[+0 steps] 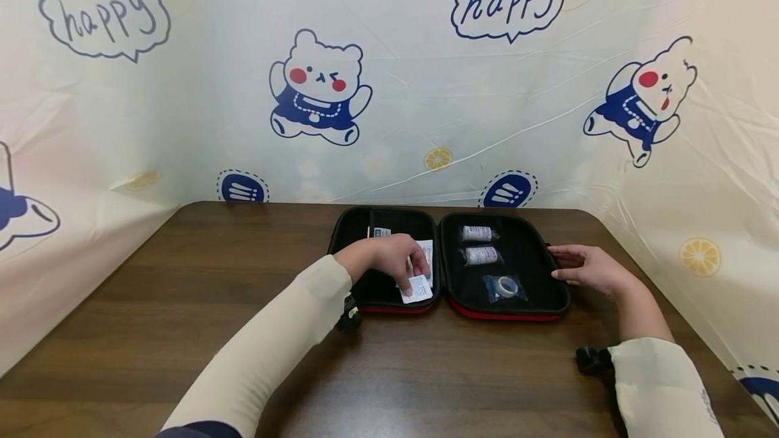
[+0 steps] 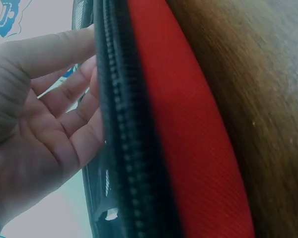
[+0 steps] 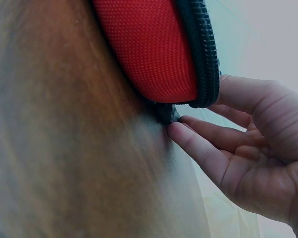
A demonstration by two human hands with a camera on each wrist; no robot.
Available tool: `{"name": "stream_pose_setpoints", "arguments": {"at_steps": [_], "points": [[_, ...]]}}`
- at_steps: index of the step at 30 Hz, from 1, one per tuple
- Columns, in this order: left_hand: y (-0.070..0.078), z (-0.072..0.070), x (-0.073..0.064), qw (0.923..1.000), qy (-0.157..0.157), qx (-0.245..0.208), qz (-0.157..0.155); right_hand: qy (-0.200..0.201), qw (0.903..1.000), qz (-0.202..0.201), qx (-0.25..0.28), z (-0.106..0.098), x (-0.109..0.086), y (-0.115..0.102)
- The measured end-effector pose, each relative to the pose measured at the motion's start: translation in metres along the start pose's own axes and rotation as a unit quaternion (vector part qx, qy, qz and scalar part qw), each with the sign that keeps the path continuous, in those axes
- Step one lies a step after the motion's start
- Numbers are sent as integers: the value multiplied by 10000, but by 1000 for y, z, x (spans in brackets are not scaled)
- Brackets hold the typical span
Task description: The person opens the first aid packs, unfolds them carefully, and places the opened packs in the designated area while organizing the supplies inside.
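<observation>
A zippered case, black inside and red outside (image 2: 184, 124), lies unfolded on the table. Over its left half, my left hand (image 1: 386, 255) pinches a small white packet (image 1: 418, 290) between thumb and fingers; the case wall hides those fingertips in the left wrist view. Another white packet (image 1: 428, 249) lies behind it. The right half (image 1: 529, 269) holds two wrapped white rolls (image 1: 477, 233) and a ring-shaped roll in a clear bag (image 1: 506, 287). At that half's right edge, my right hand (image 1: 593, 269) touches the side with extended fingers, near a black strap (image 3: 167, 113).
The brown wooden table (image 1: 182, 303) spreads around the case. Behind it hangs a pale curtain (image 1: 402, 120) printed with bears and words. A black wrist device (image 1: 593, 361) sits by the right sleeve.
</observation>
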State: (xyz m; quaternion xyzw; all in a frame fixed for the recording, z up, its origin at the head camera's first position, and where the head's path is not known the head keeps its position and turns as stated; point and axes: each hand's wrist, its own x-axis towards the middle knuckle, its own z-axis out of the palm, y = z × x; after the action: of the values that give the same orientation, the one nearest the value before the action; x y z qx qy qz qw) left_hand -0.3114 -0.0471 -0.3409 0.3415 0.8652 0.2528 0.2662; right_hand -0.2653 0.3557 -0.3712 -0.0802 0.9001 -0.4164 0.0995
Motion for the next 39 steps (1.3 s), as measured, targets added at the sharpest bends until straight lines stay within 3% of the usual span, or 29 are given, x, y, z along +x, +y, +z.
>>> {"name": "stream_pose_setpoints", "arguments": {"at_steps": [8,19,32,39], "points": [[-10,-3,-7,9974,55,-718,12,-4,10000,-33,-40,0,0,1],[-19,-6,-14,9898,424,-1352,116,-11,10000,-32,37,0,0,1],[-21,-3,-22,9840,907,-1531,7,-17,10000,44,2,2,0,2],[-23,-5,-32,9770,1277,-1709,-11,2,10000,44,6,1,0,1]]}}
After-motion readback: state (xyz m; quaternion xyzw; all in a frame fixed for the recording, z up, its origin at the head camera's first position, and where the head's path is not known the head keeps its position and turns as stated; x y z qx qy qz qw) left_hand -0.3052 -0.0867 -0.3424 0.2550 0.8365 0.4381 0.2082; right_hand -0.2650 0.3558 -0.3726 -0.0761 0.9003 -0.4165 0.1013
